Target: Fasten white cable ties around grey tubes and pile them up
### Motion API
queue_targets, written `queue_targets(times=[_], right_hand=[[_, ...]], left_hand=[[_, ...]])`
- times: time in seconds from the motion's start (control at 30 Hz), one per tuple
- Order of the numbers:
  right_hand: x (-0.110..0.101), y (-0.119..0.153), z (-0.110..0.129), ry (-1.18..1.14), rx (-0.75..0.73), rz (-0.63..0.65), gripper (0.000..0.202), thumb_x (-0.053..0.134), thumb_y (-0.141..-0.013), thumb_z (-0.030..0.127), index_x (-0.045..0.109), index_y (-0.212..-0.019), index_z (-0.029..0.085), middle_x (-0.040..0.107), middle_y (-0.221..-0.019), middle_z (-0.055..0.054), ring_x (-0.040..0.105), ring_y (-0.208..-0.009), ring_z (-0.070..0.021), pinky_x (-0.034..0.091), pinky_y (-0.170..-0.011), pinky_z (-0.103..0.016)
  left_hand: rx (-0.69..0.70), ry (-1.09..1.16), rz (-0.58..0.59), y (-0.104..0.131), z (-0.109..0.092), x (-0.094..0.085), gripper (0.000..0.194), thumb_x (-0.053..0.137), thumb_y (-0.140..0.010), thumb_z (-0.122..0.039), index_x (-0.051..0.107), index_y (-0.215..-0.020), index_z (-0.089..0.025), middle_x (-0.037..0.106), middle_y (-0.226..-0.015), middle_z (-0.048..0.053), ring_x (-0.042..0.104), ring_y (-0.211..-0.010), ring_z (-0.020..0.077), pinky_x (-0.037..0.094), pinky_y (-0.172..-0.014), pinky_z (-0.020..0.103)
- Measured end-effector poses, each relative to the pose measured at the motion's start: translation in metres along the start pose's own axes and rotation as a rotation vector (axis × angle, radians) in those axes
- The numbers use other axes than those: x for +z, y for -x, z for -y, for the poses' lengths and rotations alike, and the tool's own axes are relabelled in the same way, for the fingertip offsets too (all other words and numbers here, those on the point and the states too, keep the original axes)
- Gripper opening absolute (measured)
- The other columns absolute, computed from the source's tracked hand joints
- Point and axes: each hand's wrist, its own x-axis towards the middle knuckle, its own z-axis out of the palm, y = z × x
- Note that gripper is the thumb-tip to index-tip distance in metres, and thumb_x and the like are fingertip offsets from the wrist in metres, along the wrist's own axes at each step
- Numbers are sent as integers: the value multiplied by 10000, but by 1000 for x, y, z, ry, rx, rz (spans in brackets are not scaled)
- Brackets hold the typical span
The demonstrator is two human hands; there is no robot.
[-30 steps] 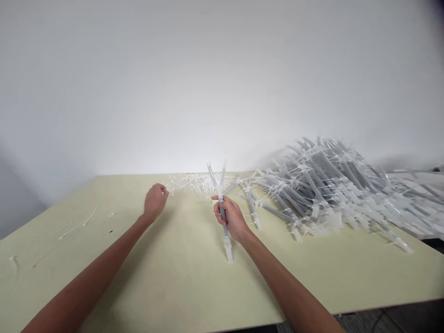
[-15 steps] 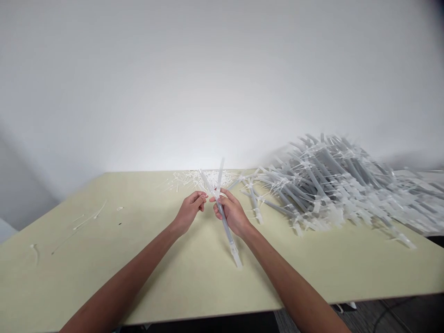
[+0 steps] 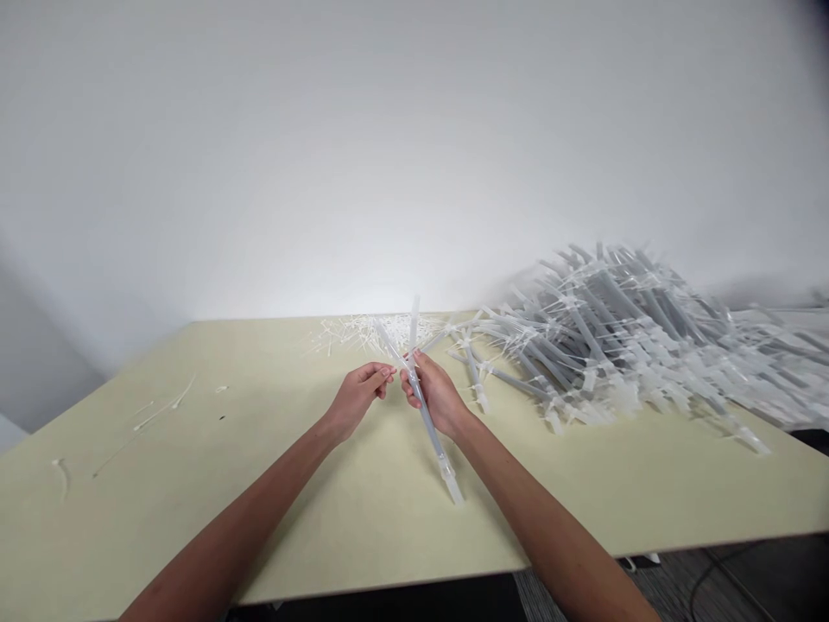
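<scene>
My right hand [image 3: 437, 393] is wrapped round a Y-shaped plastic tube [image 3: 433, 436] with two short translucent branches at the top. The tube's lower end, with a white fitting, slants down towards me above the table. Just left of the fork is my left hand [image 3: 359, 397], its thumb and forefinger pinched together. Whether a thin strip lies in that pinch I cannot make out. Behind both hands spreads a pile of white cable ties [image 3: 401, 333].
A large heap of similar grey and translucent tubes [image 3: 609, 328] covers the right of the pale yellow table [image 3: 324, 536]. Loose cable ties [image 3: 165, 413] and a small dark bit [image 3: 221, 418] lie at the left. A white wall [image 3: 324, 155] stands behind.
My left hand has shifted slightly right, closer to the fork of the tube. The tube's lower end has swung a little to the right. My right hand keeps its grip.
</scene>
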Motion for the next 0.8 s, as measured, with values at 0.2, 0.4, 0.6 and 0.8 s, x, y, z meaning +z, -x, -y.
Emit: queue_targets(times=[0.2, 0.4, 0.6, 0.8], right_hand=[[-5, -1, -2, 147, -74, -33, 347, 649, -683, 422, 515, -904, 189, 516, -641, 29, 400, -458, -50, 260, -328, -145], [-4, -3, -8, 277, -180, -118, 360, 639, -672, 435, 489, -901, 202, 469, -601, 58, 376, -426, -50, 274, -300, -147], [-4, -4, -10, 290, -196, -79, 313, 627, -696, 408, 464, -878, 212, 445, -595, 66, 370, -426, -52, 274, -289, -139], [-2, -3, -9, 308, -224, -94, 302, 610, -700, 424, 465, -866, 218, 442, -579, 77, 349, -396, -41, 274, -289, -136]], left_hand=[[-46, 81, 16, 6, -2, 0, 332, 625, -729, -374, 615, -953, -130, 565, -878, 69, 460, -676, 96, 375, -689, 273], [-32, 100, 26, 8, -1, 2, 271, 621, -735, -373, 597, -849, -129, 565, -779, 46, 482, -677, 101, 384, -698, 281], [-33, 98, 35, 8, 0, 2, 258, 619, -744, -366, 584, -834, -127, 557, -768, 40, 485, -680, 103, 383, -699, 285], [-37, 96, 52, 9, -2, 1, 240, 618, -746, -364, 588, -826, -139, 561, -773, 36, 482, -689, 105, 375, -705, 284]])
